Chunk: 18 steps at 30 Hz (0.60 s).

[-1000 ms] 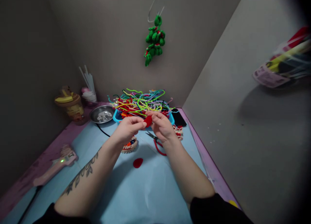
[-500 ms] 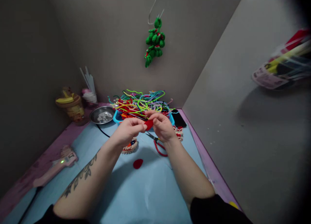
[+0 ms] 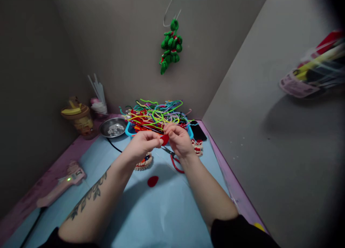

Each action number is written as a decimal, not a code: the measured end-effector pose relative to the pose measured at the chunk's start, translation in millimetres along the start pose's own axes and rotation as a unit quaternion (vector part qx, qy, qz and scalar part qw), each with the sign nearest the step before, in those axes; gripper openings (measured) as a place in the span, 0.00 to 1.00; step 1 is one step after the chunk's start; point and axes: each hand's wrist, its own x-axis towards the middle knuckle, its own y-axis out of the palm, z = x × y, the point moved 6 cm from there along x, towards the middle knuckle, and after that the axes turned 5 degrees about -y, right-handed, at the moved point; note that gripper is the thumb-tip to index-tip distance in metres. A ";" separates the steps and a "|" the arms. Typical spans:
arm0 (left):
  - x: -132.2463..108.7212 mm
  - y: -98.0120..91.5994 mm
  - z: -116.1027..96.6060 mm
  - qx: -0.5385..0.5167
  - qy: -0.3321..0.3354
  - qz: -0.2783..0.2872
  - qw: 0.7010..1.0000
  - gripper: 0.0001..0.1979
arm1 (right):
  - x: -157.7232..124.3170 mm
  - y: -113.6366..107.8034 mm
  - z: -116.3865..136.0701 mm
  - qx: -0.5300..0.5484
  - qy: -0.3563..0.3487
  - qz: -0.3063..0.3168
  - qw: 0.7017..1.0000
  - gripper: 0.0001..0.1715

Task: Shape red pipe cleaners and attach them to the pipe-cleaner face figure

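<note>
Between my hands is a small red felt piece point(image 3: 165, 139), partly covered by my fingers. My left hand point(image 3: 142, 144) pinches its left side between thumb and fingertips. My right hand point(image 3: 180, 140) is closed at its right edge, thumb against the curled fingers. A second red felt piece point(image 3: 153, 181), teardrop-shaped, lies flat on the blue sheet point(image 3: 164, 212) below. Scissors point(image 3: 176, 163) with red handles lie under my right wrist, partly hidden. Behind my left wrist sits a cream, beaded-edged item point(image 3: 144, 162) with orange and dark blue in it.
A blue basket point(image 3: 129, 130) heaped with colourful pipe cleaners point(image 3: 159, 113) stands behind my hands. Left of it is a metal bowl point(image 3: 113, 127). A pink glue gun point(image 3: 64, 185) with a lit green light lies far left. A black phone point(image 3: 198, 131) is at right.
My right fingers have closed in toward the red felt piece, and its visible part has shifted slightly. My left hand stays nearly where it was.
</note>
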 end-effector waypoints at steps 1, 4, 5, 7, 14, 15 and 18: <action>-0.1 -0.2 -0.6 0.003 0.002 -0.001 1.000 0.10 | -0.1 -0.3 -0.5 -0.003 0.000 -0.002 1.000 0.17; -2.0 -2.8 -7.6 0.032 0.032 -0.013 0.999 0.10 | 0.7 -6.1 -1.0 -0.025 0.011 -0.011 1.000 0.20; -3.4 -4.1 -11.3 0.054 0.047 -0.020 0.997 0.10 | 1.5 -8.7 0.0 -0.041 0.016 -0.008 0.999 0.21; -7.0 -7.4 -18.9 0.118 0.075 -0.040 0.989 0.10 | 3.3 -12.4 5.1 -0.095 0.020 0.019 0.995 0.24; -20.9 -7.1 -40.0 0.355 0.196 -0.087 0.910 0.09 | 0.8 3.1 29.3 -0.322 -0.020 0.138 0.936 0.05; -21.6 -6.8 -41.0 0.369 0.207 -0.086 0.902 0.09 | 0.1 4.8 30.2 -0.330 -0.020 0.130 0.935 0.05; -21.3 -10.0 -42.0 0.375 0.211 -0.082 0.899 0.10 | -0.9 5.8 31.2 -0.312 -0.026 0.098 0.945 0.06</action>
